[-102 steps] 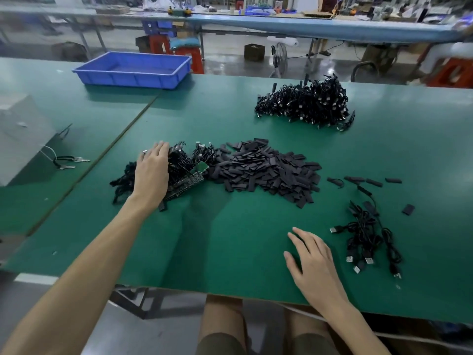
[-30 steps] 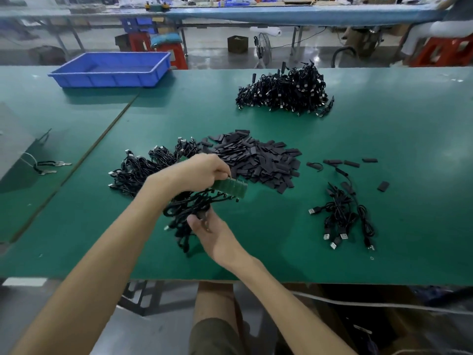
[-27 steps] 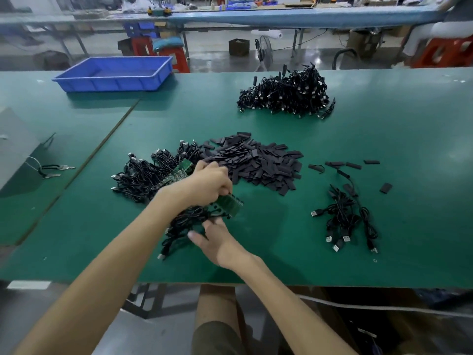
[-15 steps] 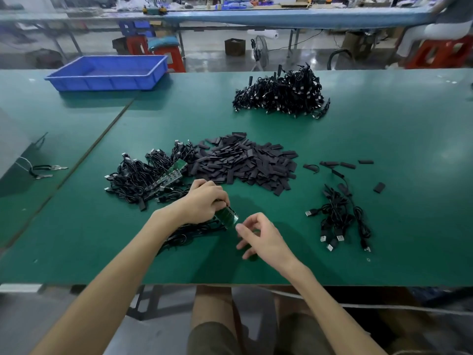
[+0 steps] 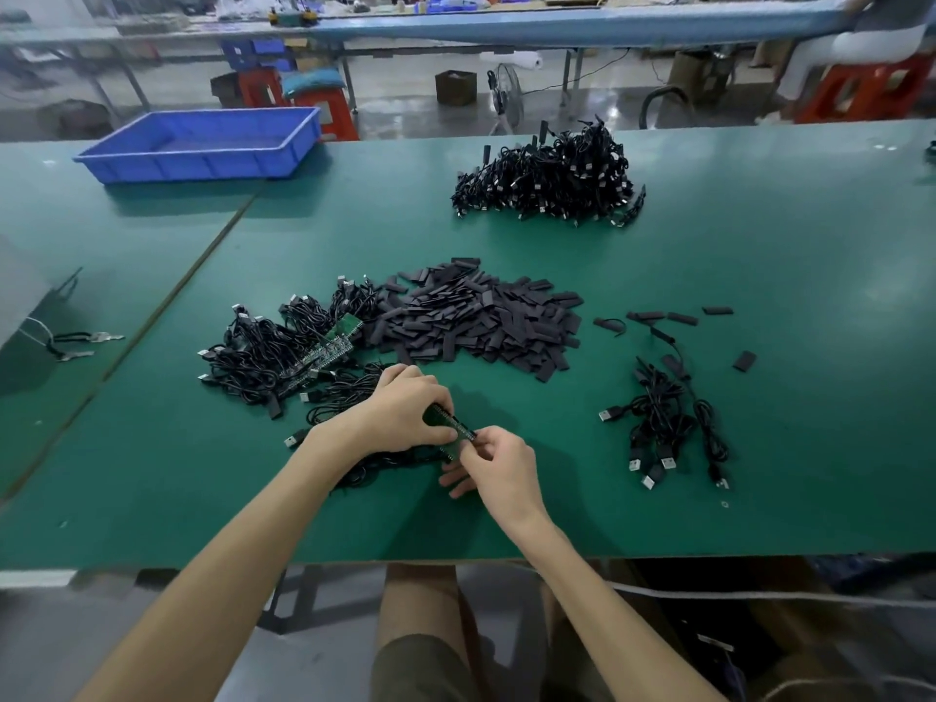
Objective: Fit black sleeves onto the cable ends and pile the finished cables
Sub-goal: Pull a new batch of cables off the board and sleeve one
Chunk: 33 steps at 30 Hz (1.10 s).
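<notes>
Two bare hands meet over the near middle of the green-topped work table (image 5: 759, 296). The left hand (image 5: 405, 412) has its fingers curled over the far end of one narrow green circuit-board strip (image 5: 452, 427). The right hand (image 5: 499, 466) pinches the strip's near end between thumb and forefinger, and its other fingers reach loosely underneath. A bunch of thin black cables (image 5: 377, 461) trails from the strip along the table, under the left wrist; how many cables are in it cannot be told.

Three more lots of black cable lie on the table. A tangled heap of black USB cables (image 5: 263, 352) sits just left of the hands, with one longer green board (image 5: 324, 347) lying across it. A large dense pile of black cables (image 5: 547, 174) lies well away at the far side. A small loose bundle of black cables with silver plugs (image 5: 663, 423) lies to the right.

One broad heap of flat black sleeves (image 5: 476, 316) touches the tangled heap's right edge, its pieces too many to count. Five single black pieces (image 5: 681, 318) lie scattered between that heap and the small bundle, apart from one another.

One shallow blue plastic tray (image 5: 202, 144) stands at the far left. Two silver keys on a black cord (image 5: 76, 344) lie near the left edge.
</notes>
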Available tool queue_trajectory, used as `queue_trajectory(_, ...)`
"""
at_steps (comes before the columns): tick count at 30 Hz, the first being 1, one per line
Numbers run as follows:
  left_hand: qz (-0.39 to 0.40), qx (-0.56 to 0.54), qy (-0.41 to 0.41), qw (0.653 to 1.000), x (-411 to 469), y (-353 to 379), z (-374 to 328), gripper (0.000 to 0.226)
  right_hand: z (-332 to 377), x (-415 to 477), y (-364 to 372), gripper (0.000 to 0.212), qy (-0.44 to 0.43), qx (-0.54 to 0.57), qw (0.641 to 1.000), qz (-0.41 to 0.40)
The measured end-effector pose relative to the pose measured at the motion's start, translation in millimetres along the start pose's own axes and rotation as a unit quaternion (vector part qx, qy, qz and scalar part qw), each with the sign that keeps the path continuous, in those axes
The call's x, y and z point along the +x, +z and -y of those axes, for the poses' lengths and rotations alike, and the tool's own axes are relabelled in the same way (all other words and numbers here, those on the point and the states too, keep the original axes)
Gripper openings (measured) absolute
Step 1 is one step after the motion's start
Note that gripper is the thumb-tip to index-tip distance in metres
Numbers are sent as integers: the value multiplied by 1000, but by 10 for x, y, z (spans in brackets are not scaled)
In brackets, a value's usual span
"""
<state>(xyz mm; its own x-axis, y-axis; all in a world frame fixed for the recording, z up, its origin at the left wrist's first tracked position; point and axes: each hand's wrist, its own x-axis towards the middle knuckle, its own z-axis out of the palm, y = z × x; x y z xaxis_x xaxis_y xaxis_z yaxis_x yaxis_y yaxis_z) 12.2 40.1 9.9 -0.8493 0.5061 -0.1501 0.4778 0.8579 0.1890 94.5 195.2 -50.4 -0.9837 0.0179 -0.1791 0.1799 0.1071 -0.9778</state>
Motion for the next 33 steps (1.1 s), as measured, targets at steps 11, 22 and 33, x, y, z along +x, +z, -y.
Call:
queue_trajectory(11, -78, 21, -15, 997, 3, 166, -34, 39, 25, 4, 96, 11, 17, -27, 997, -66)
queue_trajectory(22, -145, 33, -42, 988, -38, 249, -113, 48, 32, 2, 62, 14, 10, 32, 997, -75)
queue_trajectory(33, -203, 80, -89, 972, -48, 119, 153, 34, 50, 70, -542, 18, -47, 173, 977, -112)
